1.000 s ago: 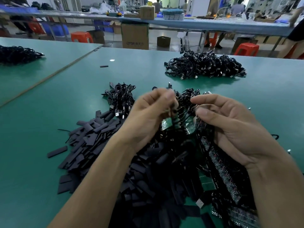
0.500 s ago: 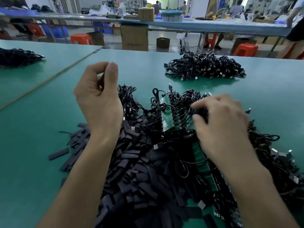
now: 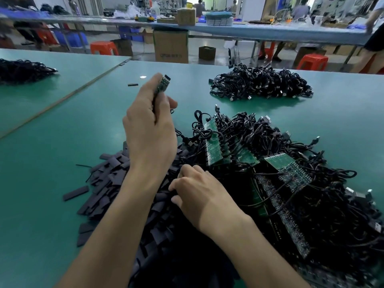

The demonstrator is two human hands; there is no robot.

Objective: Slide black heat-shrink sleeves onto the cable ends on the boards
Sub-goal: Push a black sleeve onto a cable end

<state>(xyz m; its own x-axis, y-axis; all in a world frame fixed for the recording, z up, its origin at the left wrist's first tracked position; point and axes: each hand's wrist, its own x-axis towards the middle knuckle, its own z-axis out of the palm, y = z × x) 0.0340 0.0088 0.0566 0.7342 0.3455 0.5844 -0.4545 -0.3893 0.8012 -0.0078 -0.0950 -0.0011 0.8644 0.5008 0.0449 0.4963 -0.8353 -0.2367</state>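
Note:
My left hand (image 3: 150,129) is raised above the table and grips a small green board (image 3: 163,85) with a black end, held upright between thumb and fingers. My right hand (image 3: 199,196) is low over the pile of flat black heat-shrink sleeves (image 3: 108,179), its fingers curled into the pile; whether they pinch a sleeve is hidden. Green boards with black cables (image 3: 216,144) lie tangled in a heap to the right of the sleeves.
A second heap of black cables (image 3: 259,84) lies farther back on the green table (image 3: 62,125). Another cable pile (image 3: 22,69) sits at the far left. One loose sleeve (image 3: 133,85) lies alone. Stools, boxes and another bench stand beyond.
My left hand has lifted up and away with a small board in its grip. My right hand has moved left and down from the cable heap into the sleeve pile.

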